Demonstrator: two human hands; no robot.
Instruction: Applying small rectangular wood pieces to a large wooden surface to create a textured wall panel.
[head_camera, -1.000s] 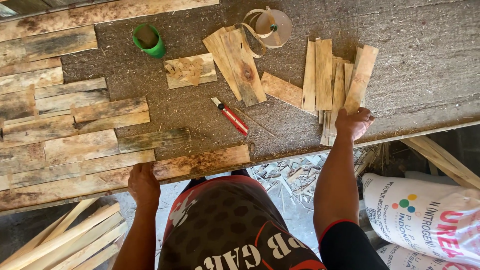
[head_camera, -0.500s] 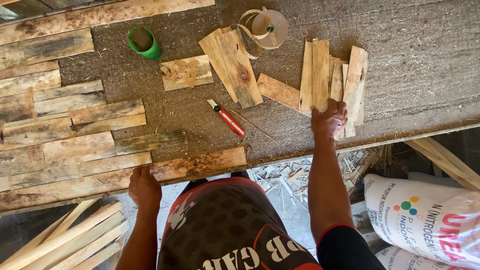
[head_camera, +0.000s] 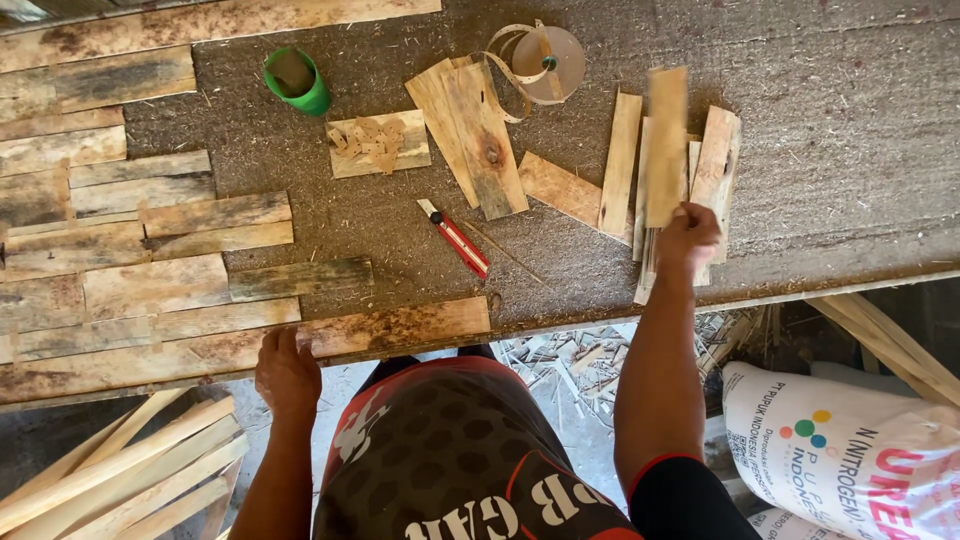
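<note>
While you stood at the workbench (head_camera: 800, 120), your right hand (head_camera: 686, 235) gripped the bottom end of one wood slat (head_camera: 666, 145). That slat was flat, pale brown and rough, and it lay on the pile of slats (head_camera: 712, 170) near the bench's front edge. Your left hand (head_camera: 286, 372) rested with fingers curled on the long plank (head_camera: 400, 328) at the edge. You had one green cup (head_camera: 296, 80), one red cutter knife (head_camera: 455, 238) and one tape roll (head_camera: 548, 62). One white sack (head_camera: 850, 450) lay below.
</note>
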